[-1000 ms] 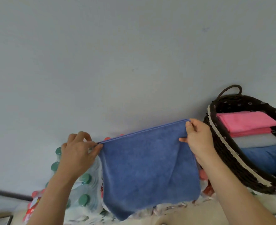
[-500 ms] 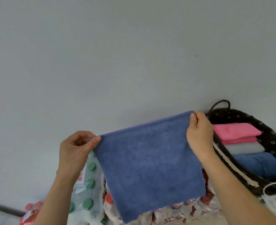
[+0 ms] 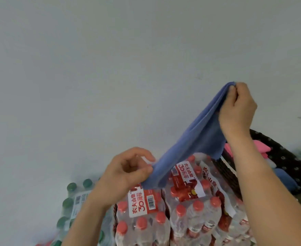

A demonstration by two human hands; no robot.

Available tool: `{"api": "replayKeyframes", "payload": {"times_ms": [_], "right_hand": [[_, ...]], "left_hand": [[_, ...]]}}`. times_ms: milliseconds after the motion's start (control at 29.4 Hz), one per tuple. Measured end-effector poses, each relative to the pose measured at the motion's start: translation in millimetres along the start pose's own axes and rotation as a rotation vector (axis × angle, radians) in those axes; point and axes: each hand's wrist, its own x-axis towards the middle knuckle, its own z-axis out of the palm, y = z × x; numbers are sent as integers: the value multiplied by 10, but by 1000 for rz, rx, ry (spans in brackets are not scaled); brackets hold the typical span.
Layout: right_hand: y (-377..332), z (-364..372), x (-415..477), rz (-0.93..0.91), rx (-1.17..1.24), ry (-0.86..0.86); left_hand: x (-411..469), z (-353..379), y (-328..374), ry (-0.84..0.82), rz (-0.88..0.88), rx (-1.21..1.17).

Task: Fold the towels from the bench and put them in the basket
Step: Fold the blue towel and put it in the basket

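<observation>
A blue towel stretches in the air as a doubled, slanting band between my two hands. My right hand pinches its upper end high on the right. My left hand pinches its lower end with thumb and fingers, lower and left of centre. Behind my right forearm stands the dark woven basket, partly hidden. Inside it, folded pink towels lie over a folded blue towel. The bench is not in view.
Shrink-wrapped packs of red-capped water bottles fill the space below the towel. A pack of green-capped bottles sits to their left. A plain grey wall takes up the background.
The towel was held flat and wide facing me; now it is a narrow slanting band. My right hand has risen, my left has dropped, and the view has tilted down over the bottle packs.
</observation>
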Motion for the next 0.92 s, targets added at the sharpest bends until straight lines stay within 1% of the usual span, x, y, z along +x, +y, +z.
{"api": "replayKeyframes", "payload": {"times_ms": [34, 68, 136, 204, 272, 340, 442, 510, 544, 646, 714, 782, 850, 884, 918], "right_hand": [[-71, 14, 80, -25, 0, 12], [-152, 57, 153, -61, -6, 5], [-330, 231, 247, -162, -5, -68], [-482, 504, 211, -284, 0, -207], [-602, 851, -27, -377, -28, -409], [-656, 1225, -484, -413, -70, -655], [-563, 1715, -1403, -411, -128, -1063], [-421, 1921, -1929, -366, -155, -1256], [-377, 2013, -2156, -347, -158, -1316], [-346, 2182, -2589, -311, -155, -1389], [-375, 2227, -2723, -289, -119, -1430], [-412, 2195, -2756, -302, -51, -1445], [-469, 1988, -2684, -267, 31, -1434], [-504, 1804, -2620, -205, 82, -1457], [-532, 1558, -2547, -129, 134, -1518]], "left_hand": [[-34, 130, 5, -108, 16, -44], [-66, 228, -2, -178, 27, -79], [-148, 290, -18, -238, 19, -105], [-278, 228, -40, -284, -18, -145], [-470, 121, -107, -303, -61, -183], [-696, 46, -310, -218, -145, -146], [-1085, 45, -706, 12, -296, -163], [-1327, 51, -944, 170, -415, -212], [-1458, 33, -1034, 246, -465, -210], [-1761, -55, -1217, 421, -509, -200], [-1855, -127, -1277, 528, -491, -165], [-1871, -220, -1284, 610, -450, -70], [-1828, -324, -1259, 643, -405, 44], [-1790, -370, -1231, 642, -367, 59], [-1746, -409, -1215, 631, -321, 45]]}}
